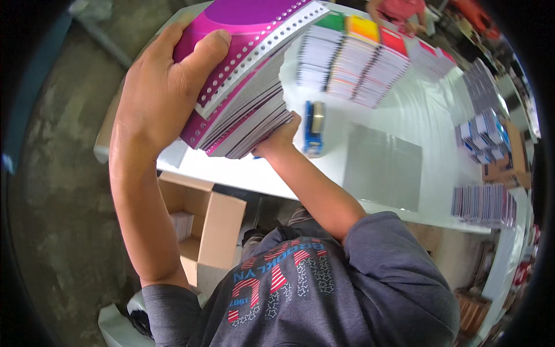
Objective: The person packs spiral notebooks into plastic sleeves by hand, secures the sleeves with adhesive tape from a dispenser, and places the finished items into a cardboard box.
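Note:
A thick stack of notebooks (245,118) with purple covers and a row of punched holes along the edge is lifted above the left part of the table. No wire shows in the holes. My left hand (167,78) grips it from the left, thumb lying on the top purple cover and the other fingers partly hidden. Under the stack's right lower corner, my right hand (280,137) holds it from below, most of its fingers out of sight. Just right of that hand, a blue tape dispenser (314,128) with a tape roll sits on the white table (277,188).
Rows of spiral notebooks with green, yellow and red covers (352,61) lie at the back. A grey sheet (383,168) rests on the right. More notebook piles (484,205) stand at the right edge. An open cardboard box (221,228) is below the table's front edge. Another person (402,11) is across the table.

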Demonstrator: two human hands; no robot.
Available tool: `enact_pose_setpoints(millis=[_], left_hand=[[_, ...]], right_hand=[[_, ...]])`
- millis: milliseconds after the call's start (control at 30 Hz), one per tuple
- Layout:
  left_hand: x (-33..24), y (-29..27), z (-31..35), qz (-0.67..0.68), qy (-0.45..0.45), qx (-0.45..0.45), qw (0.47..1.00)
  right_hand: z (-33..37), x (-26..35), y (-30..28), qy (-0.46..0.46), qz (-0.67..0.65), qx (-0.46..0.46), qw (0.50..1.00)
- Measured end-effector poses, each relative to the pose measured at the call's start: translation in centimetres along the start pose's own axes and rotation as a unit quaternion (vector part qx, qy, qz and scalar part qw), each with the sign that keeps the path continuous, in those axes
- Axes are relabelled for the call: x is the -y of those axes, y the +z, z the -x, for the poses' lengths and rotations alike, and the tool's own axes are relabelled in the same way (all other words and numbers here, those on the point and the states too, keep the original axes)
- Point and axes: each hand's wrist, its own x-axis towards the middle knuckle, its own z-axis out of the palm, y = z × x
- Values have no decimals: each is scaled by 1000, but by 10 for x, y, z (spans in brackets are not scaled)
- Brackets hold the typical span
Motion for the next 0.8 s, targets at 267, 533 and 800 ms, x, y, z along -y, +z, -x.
enact_pose_setpoints(millis=[267,533,800], left_hand=[[-136,174,-45,51,87,131,986],[-245,336,-95,33,193,176,965],[-283,441,-209,-9,184,130,974]], right_hand=[[63,246,-34,-206,-17,10,978],[95,424,-52,-292,-3,-92,952],[12,558,-22,-196,58,-209,956]])
